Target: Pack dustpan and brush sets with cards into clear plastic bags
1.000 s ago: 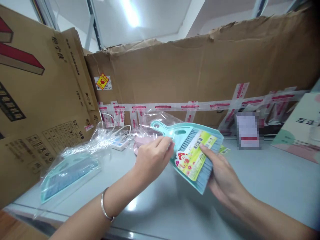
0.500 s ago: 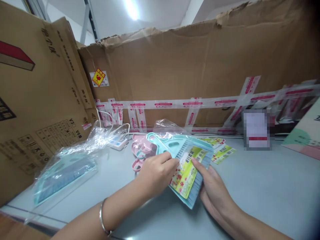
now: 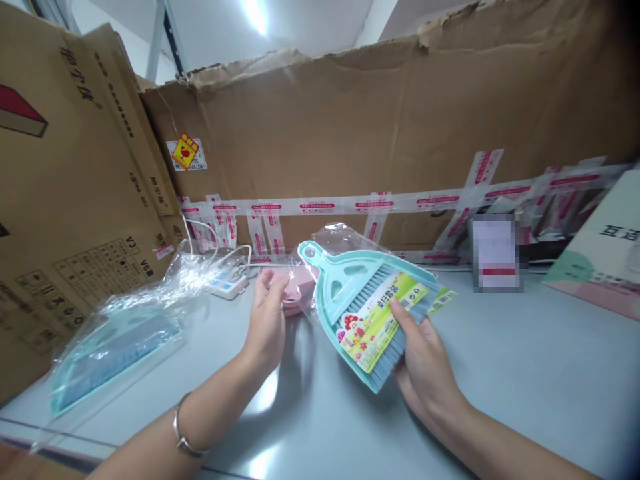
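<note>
My right hand (image 3: 425,360) holds a light-blue dustpan (image 3: 330,287) with a grey-blue bristled brush (image 3: 393,357) nested in it, thumb on top and fingers underneath. A colourful printed card label (image 3: 375,327) lies across the bristles. Left of the dustpan, my left hand (image 3: 267,317) is raised with its fingers curled together beside some pink plastic items (image 3: 297,287). What its fingertips grip, if anything, I cannot make out. Behind the dustpan's handle shows a clear plastic bag (image 3: 345,237). Another light-blue dustpan set (image 3: 117,347) lies in clear plastic at the left.
Large cardboard boxes (image 3: 310,133) wall off the back and left of the grey table (image 3: 525,373). A white power strip (image 3: 229,283) with cables sits at the back left. Another printed label (image 3: 447,298) shows behind the dustpan. A pale printed board (image 3: 600,247) leans at the right.
My left hand has moved off the dustpan to the left, beside the pink items. The dustpan has come up slightly in view, its face and label more exposed, still in my right hand.
</note>
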`<state>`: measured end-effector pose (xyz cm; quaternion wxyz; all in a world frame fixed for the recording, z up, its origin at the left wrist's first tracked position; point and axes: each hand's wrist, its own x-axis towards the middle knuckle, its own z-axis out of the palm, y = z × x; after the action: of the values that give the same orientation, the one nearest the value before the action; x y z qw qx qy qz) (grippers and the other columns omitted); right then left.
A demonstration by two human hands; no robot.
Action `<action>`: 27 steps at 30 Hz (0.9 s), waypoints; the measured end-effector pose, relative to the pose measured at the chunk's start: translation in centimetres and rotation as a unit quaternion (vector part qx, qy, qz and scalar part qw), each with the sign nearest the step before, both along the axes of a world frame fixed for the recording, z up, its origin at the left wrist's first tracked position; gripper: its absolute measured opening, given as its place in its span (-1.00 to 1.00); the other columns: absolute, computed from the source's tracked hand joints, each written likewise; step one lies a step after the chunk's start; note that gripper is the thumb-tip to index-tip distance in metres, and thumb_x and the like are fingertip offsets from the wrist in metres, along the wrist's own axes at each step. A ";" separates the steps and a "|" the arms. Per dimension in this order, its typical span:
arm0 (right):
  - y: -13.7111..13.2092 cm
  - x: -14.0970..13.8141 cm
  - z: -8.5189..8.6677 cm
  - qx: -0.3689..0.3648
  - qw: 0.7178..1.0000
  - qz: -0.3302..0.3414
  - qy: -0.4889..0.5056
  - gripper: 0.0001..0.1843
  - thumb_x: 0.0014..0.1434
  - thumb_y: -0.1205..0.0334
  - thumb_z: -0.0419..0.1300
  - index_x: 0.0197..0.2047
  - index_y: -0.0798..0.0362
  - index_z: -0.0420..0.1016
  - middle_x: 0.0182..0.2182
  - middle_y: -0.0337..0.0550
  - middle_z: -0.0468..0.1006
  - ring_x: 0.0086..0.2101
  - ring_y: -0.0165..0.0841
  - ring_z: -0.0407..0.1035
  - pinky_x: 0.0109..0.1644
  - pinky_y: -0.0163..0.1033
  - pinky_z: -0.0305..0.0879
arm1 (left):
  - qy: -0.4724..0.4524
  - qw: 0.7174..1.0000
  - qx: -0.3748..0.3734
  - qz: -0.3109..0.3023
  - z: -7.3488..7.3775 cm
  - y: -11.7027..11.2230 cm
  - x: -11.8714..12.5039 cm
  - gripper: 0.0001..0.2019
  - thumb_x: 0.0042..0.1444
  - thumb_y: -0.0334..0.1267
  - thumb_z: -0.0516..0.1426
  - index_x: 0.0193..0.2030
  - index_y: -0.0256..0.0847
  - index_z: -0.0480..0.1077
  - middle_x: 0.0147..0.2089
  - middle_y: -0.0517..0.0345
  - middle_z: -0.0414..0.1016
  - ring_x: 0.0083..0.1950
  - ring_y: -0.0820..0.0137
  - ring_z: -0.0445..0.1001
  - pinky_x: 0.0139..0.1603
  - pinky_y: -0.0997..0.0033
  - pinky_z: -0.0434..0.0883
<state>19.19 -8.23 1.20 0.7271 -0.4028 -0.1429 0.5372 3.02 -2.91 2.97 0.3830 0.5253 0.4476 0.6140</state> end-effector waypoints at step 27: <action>0.8 -0.1 -0.3 -0.011 0.998 0.059 -0.012 -0.46 -0.08 0.24 0.32 0.03 0.00 0.36 -0.20 -0.18 0.59 -0.26 -0.27 0.50 -0.26 -0.25 0.48 | -0.074 0.944 -0.162 -0.277 -1.2 -3.6 2.9 -0.54 0.00 -0.20 0.22 0.03 -0.20 0.20 0.03 -0.09 0.44 -0.04 0.23 0.48 -0.24 0.35 0.46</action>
<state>19.11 -7.44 0.93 0.6878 -0.4077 -0.1692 0.5762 5.92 -6.50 1.72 0.6500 0.5120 0.3486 0.4403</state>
